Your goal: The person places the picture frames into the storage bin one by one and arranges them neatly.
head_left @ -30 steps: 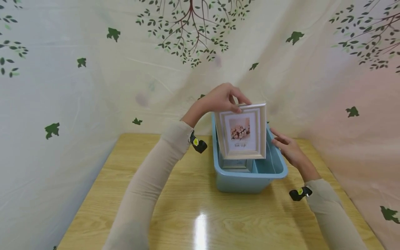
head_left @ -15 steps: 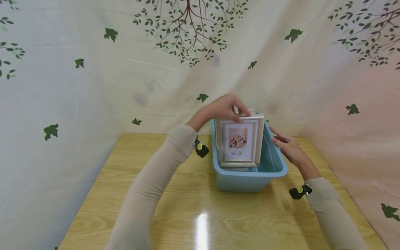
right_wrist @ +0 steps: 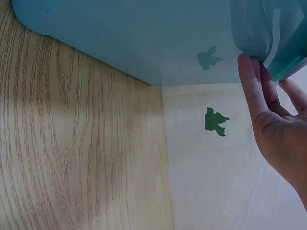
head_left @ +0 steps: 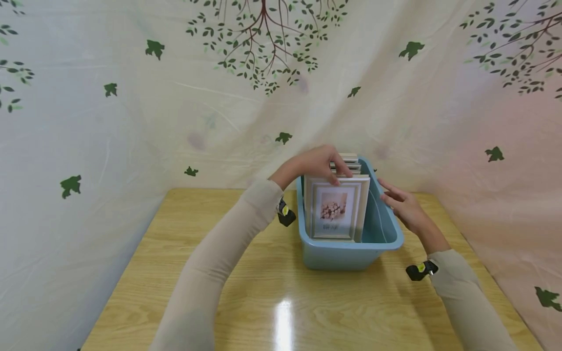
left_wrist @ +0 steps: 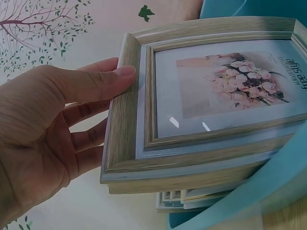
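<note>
My left hand (head_left: 317,161) pinches the top edge of a picture frame (head_left: 335,207), which stands upright inside a light blue plastic bin (head_left: 335,258). The frame has pale wood-grain moulding and a photo of pink flowers. In the left wrist view, the thumb lies on the front of the moulding and the fingers go behind it. More picture frames (head_left: 349,158) stand in a row behind this one, mostly hidden by it and the hand. With fingers nearly straight, my right hand (head_left: 408,212) touches the bin's right side; its fingertips (right_wrist: 244,60) meet the outer wall just under the rim.
The bin sits at the back right of a glossy wooden table (head_left: 246,292). Behind and beside the table hangs a pale cloth (head_left: 237,146) printed with leaves and branches. A gap inside the bin (head_left: 373,224) shows to the right of the frames.
My left hand has moved down, lowering the picture frame from above the bin into it. The frames behind have come into view. The right hand has kept its place at the bin's side.
</note>
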Motion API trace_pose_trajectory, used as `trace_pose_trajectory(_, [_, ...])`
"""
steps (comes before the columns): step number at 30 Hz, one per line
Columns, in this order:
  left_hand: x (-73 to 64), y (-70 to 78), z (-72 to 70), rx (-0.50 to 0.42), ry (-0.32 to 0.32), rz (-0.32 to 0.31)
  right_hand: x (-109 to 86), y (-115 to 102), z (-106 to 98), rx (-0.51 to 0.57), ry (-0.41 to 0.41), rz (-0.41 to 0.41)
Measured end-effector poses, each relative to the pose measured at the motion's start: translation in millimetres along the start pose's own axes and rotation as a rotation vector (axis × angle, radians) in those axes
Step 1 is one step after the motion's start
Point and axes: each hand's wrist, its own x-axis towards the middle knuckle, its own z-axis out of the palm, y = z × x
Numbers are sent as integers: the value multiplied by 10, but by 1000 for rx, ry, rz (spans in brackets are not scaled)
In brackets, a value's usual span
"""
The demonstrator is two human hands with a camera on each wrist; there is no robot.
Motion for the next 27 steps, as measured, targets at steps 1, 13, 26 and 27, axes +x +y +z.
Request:
trace_pose_trajectory(1, [3,-16,14,-2,-4,-1,1,3,0,-2,1,0])
trace_pose_trajectory(13, [24,-160,162,-47,-51,-62,3,18,0,-18,14,-8])
trace_pose_trajectory(26, [77,-286,279,-48,-90,-61,22,37,1,-2,7,-41])
trace_pose_trajectory(27, [84,-293,283,-44,-92,-61,20,36,3,-1,8,-41])
